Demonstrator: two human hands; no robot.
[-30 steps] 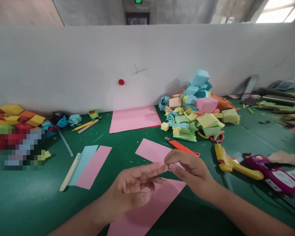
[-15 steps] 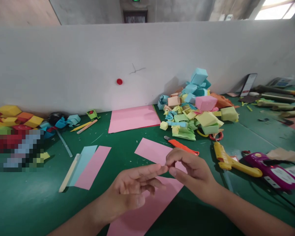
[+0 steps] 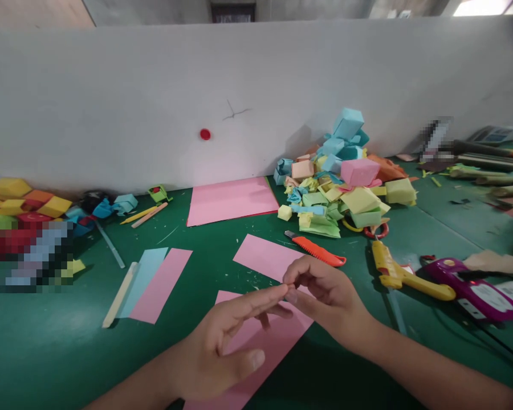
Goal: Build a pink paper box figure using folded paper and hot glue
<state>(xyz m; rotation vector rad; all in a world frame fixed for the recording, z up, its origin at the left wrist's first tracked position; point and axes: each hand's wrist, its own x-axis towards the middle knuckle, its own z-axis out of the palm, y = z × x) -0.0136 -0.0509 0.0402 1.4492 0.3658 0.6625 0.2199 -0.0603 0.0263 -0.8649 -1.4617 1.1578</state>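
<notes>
My left hand (image 3: 228,336) stretches out over the table with fingers extended and thumb apart, holding nothing I can see. At its index fingertip, my right hand (image 3: 325,290) has thumb and forefinger pinched together, touching that fingertip. Whether anything small sits in the pinch is hidden. Beneath both hands lies a large pink paper sheet (image 3: 265,359), partly covered by the left hand. A smaller pink paper piece (image 3: 260,256) lies just beyond, partly behind the right hand. Close to the right knuckles rests an orange utility knife (image 3: 318,250) with its blade end pointing left.
Pink sheets (image 3: 233,202) lie by the white partition (image 3: 154,102). A heap of folded paper boxes (image 3: 359,199) rises right of them. Farther right are a yellow glue gun (image 3: 410,279) and a purple device (image 3: 479,290). Blue (image 3: 143,282) and pink strips (image 3: 162,285) lie left beside a wooden stick (image 3: 119,296).
My left thumb has moved away from the fingers, and the left hand has opened wider. The right pinch stays at the left fingertip. The view has tipped slightly downward.
</notes>
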